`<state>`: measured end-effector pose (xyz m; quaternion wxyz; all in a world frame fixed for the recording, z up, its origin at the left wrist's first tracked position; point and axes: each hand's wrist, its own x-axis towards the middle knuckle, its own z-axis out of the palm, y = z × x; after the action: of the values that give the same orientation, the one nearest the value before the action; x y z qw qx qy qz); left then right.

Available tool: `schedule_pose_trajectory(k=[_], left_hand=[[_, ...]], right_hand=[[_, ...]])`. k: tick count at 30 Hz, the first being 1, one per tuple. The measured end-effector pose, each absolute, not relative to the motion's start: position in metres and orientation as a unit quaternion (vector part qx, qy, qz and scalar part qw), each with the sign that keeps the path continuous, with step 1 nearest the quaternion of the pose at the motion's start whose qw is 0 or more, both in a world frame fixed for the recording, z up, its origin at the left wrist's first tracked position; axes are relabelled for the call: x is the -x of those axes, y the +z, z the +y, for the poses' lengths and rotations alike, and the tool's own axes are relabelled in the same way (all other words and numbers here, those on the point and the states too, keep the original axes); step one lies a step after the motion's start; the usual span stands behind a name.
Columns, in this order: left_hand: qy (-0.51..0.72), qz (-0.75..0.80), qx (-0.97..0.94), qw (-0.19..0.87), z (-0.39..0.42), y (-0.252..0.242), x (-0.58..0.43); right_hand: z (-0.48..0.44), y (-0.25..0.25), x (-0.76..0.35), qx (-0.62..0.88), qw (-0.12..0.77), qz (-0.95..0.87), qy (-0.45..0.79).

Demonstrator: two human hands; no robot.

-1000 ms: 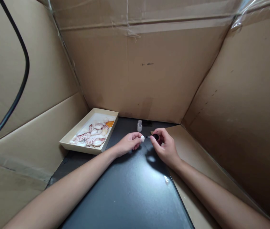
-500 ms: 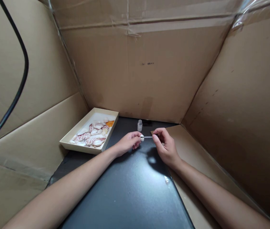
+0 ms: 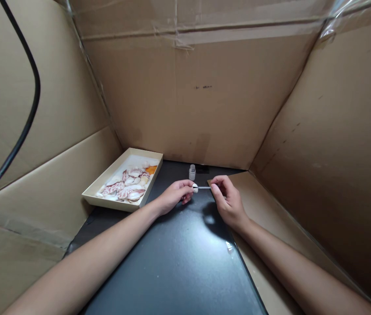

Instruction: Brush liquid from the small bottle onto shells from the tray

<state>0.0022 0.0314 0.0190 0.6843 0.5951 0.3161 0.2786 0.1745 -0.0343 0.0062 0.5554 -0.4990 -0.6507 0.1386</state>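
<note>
Between the thumb and fingers of my left hand (image 3: 176, 195) is a small white seashell (image 3: 195, 188), its right side facing out. My right hand (image 3: 227, 199) is closed in a pinch on the end of a thin pale brush (image 3: 204, 187). The brush lies level, and its dark tip meets the shell or sits just in front of it; I cannot tell which. Something whitish shows under my right fingers, too small to make out. Just behind the hands a small clear bottle (image 3: 192, 173) with a threaded neck stands upright, no cap visible on it.
A cream tray (image 3: 110, 204) at the left holds several striped, white and orange shells (image 3: 128, 186). The dark table (image 3: 172, 262) has a cardboard sheet (image 3: 264, 214) along its right side. Cardboard walls (image 3: 185, 100) enclose it; a black cable (image 3: 36, 92) hangs at left.
The brush and the shell have shifted very slightly upward, with the dark tip still at the shell. My hands have otherwise hardly moved; the tray and bottle are in place.
</note>
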Motion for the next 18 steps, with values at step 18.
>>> schedule_pose_trajectory(k=[18], left_hand=[[0.307,0.294,-0.558,0.713,0.0343,0.0161,-0.001]], right_hand=[[-0.033,0.0053,-0.176,0.506,0.55,-0.655,0.109]])
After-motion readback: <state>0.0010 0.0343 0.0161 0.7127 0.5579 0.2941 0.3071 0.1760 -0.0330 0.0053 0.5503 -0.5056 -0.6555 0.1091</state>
